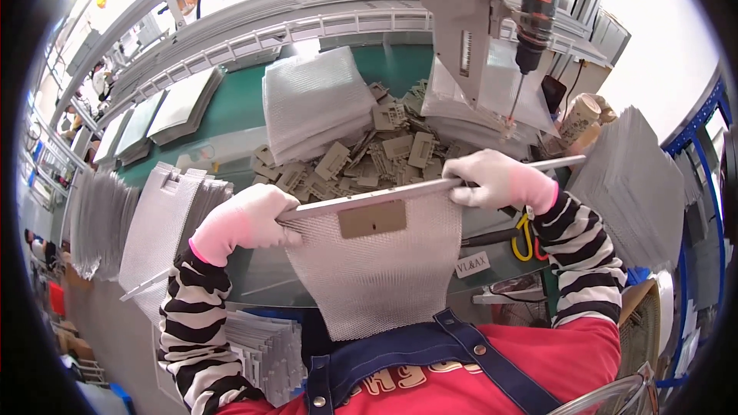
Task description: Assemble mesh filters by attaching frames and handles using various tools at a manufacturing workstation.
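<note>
Both hands wear white gloves with pink cuffs. My left hand (250, 219) is closed on the left part of a narrow metal bar (523, 167) along the top of a silvery mesh sheet (369, 277). Farther right, my right hand (500, 178) pinches the same edge, and the bar's end sticks out past it. The sheet hangs down in front of me, its lower edge near my apron. A beige plate (372, 219) sits on the mesh just below the bar. Beyond my hands lies a heap of beige plastic plates (354, 161).
A powered screwdriver (530, 38) hangs at the upper right beside a metal bracket (465, 38). Mesh stacks stand behind the heap (315, 100), at left (165, 215) and at right (630, 177). Yellow-handled scissors (523, 238) lie near my right forearm on the green table (265, 280).
</note>
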Tool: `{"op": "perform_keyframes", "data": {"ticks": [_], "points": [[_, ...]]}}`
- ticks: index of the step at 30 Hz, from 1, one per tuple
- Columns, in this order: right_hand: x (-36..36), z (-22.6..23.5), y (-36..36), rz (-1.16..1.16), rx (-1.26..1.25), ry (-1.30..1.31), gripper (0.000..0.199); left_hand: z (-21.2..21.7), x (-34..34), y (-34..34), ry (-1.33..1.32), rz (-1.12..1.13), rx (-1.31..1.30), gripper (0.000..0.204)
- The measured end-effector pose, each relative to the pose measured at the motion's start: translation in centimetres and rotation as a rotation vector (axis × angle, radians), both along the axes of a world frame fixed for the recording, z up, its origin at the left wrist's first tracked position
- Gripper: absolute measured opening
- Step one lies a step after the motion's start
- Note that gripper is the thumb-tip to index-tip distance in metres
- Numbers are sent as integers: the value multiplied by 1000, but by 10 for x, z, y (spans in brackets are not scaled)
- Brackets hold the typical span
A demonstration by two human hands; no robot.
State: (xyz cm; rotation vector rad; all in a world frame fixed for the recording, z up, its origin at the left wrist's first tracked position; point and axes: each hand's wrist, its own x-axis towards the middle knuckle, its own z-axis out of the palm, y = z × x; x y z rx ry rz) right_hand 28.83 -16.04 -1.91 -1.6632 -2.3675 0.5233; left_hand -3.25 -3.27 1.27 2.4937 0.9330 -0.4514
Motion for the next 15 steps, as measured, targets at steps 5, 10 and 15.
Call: {"op": "perform_keyframes", "data": {"ticks": [5, 10, 15], "points": [[3, 9, 1, -12, -60, 140, 19, 2, -13, -11, -88, 160, -70, 35], [-11, 8, -1, 51, -77, 150, 16, 7, -19, -18, -46, 233, -55, 32], [-12, 25, -8, 23, -129, 136, 30, -5, -35, -15, -140, -63, 35, 31]]}}
